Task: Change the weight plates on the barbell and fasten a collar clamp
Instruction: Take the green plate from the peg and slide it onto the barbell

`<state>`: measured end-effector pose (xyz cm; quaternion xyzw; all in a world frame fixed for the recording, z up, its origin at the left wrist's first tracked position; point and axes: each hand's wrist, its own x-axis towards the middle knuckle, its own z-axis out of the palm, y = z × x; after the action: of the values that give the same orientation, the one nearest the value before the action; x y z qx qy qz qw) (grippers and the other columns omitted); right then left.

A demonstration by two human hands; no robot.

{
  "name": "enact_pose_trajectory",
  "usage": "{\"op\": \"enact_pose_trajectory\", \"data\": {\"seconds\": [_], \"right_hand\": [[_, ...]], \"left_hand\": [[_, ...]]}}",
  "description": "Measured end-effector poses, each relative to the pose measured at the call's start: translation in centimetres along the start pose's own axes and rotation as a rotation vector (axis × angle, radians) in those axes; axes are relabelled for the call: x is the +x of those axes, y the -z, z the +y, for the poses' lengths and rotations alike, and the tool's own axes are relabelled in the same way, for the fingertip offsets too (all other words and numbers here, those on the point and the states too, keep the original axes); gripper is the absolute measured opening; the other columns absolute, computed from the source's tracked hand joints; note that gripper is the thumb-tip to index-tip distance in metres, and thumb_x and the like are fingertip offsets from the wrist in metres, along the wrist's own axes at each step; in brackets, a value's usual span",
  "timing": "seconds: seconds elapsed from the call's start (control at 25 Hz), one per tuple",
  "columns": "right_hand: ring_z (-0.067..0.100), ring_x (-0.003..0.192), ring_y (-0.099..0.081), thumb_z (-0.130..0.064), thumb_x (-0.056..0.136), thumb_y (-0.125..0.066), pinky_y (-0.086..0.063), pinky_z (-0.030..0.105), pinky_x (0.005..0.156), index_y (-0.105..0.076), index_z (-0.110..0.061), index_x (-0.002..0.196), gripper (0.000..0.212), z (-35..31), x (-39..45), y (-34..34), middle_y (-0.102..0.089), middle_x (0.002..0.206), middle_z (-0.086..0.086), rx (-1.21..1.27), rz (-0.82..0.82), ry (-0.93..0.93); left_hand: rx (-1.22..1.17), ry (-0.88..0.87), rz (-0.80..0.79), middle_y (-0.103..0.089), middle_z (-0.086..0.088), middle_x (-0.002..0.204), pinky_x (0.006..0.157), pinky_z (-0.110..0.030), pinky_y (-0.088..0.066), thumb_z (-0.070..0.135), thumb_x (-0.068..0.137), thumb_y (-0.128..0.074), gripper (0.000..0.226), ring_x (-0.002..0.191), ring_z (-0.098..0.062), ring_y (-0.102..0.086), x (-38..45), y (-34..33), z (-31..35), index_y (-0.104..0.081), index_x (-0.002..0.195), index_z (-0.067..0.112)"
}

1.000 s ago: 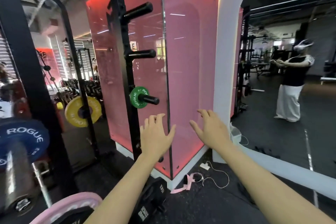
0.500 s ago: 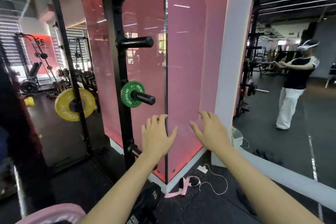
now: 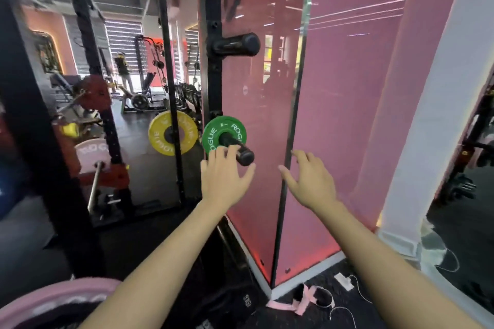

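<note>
A small green Rogue plate (image 3: 213, 132) hangs on a black storage peg (image 3: 242, 153) of the black rack upright (image 3: 213, 75). My left hand (image 3: 224, 179) is raised just below and in front of that peg, fingers spread, fingertips overlapping the plate's lower edge; it holds nothing. To its right, my right hand (image 3: 311, 181) is also spread, in front of the pink panel (image 3: 347, 115), and holds nothing. A pink plate (image 3: 53, 302) shows at the bottom left corner. Neither a collar clamp nor my barbell's sleeve is in view.
An empty black peg (image 3: 235, 44) sticks out higher on the upright. A yellow plate (image 3: 172, 136) and a pink-plated barbell (image 3: 92, 152) show in the mirror at left. Pink straps (image 3: 302, 299) and a white cable (image 3: 347, 310) lie on the floor by the panel's corner.
The view has swung left and closer to the rack. The green plate now sits just above my left hand, whose fingertips have reached it. Both hands stay spread.
</note>
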<state>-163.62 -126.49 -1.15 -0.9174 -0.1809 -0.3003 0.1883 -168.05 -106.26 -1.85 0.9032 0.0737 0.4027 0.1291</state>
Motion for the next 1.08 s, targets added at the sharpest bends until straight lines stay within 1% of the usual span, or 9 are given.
{"op": "enact_pose_trajectory", "data": {"seconds": [0.2,0.4,0.6,0.72,0.84,0.92,1.0,1.08], "right_hand": [[0.026,0.114,-0.051,-0.057,0.094,-0.044,-0.05,0.041,0.082,-0.045,-0.019,0.136,0.057,-0.5,6.2,-6.0,-0.055,0.122,0.005,0.081,-0.006,0.069],[0.028,0.111,-0.052,-0.055,0.094,-0.046,-0.049,0.042,0.084,-0.048,-0.017,0.134,0.055,-0.7,12.6,-11.6,-0.057,0.122,0.006,0.099,-0.011,0.136],[0.026,0.109,-0.052,-0.059,0.093,-0.041,-0.051,0.042,0.079,-0.046,-0.021,0.134,0.055,-1.0,19.6,-16.1,-0.057,0.117,0.004,0.119,-0.04,0.16],[0.026,0.109,-0.053,-0.061,0.094,-0.04,-0.051,0.042,0.079,-0.047,-0.022,0.132,0.055,-1.8,21.2,-18.6,-0.058,0.116,0.003,0.134,-0.065,0.204],[0.028,0.103,-0.056,-0.063,0.092,-0.038,-0.05,0.042,0.074,-0.048,-0.023,0.126,0.054,-2.3,21.8,-20.0,-0.061,0.109,0.003,0.185,-0.085,0.225],[0.029,0.098,-0.059,-0.065,0.091,-0.036,-0.049,0.041,0.068,-0.049,-0.023,0.123,0.055,-2.2,21.9,-20.3,-0.064,0.104,0.003,0.204,-0.063,0.245],[0.031,0.093,-0.062,-0.064,0.091,-0.038,-0.047,0.039,0.064,-0.05,-0.022,0.121,0.052,-2.1,21.7,-20.2,-0.066,0.099,0.003,0.208,-0.035,0.257],[0.034,0.087,-0.063,-0.061,0.093,-0.04,-0.043,0.038,0.062,-0.049,-0.021,0.121,0.05,-2.2,21.6,-19.9,-0.068,0.095,0.007,0.189,-0.046,0.245]], "left_hand": [[0.12,0.071,0.052,-0.057,-0.001,0.12,0.09,-0.045,-0.04,0.061,0.089,-0.048,0.055,0.115,-0.025,-0.049,4.4,-2.7,-4.9,-0.053,0.129,0.023],[0.189,0.137,0.069,-0.057,-0.003,0.12,0.088,-0.045,-0.041,0.062,0.09,-0.048,0.057,0.113,-0.027,-0.05,9.7,-6.7,-9.0,-0.052,0.13,0.022],[0.207,0.166,0.087,-0.057,-0.003,0.124,0.089,-0.044,-0.04,0.065,0.09,-0.047,0.061,0.116,-0.026,-0.049,15.0,-10.6,-12.1,-0.051,0.133,0.023],[0.197,0.164,0.09,-0.058,-0.003,0.122,0.088,-0.044,-0.042,0.074,0.087,-0.044,0.068,0.115,-0.027,-0.051,15.7,-12.5,-13.5,-0.052,0.134,0.025],[0.198,0.155,0.104,-0.059,-0.002,0.118,0.086,-0.043,-0.042,0.078,0.087,-0.039,0.067,0.112,-0.026,-0.052,15.7,-13.1,-13.9,-0.055,0.129,0.029],[0.24,0.143,0.104,-0.06,-0.001,0.112,0.083,-0.043,-0.043,0.079,0.088,-0.034,0.066,0.106,-0.026,-0.053,15.6,-13.1,-13.9,-0.057,0.122,0.027],[0.29,0.127,0.087,-0.063,-0.001,0.104,0.077,-0.043,-0.042,0.078,0.09,-0.032,0.065,0.098,-0.027,-0.056,15.6,-12.8,-13.6,-0.058,0.113,0.023],[0.296,0.118,0.06,-0.067,-0.002,0.099,0.072,-0.041,-0.042,0.075,0.092,-0.033,0.063,0.093,-0.028,-0.061,15.4,-12.6,-13.1,-0.058,0.111,0.02]]}}
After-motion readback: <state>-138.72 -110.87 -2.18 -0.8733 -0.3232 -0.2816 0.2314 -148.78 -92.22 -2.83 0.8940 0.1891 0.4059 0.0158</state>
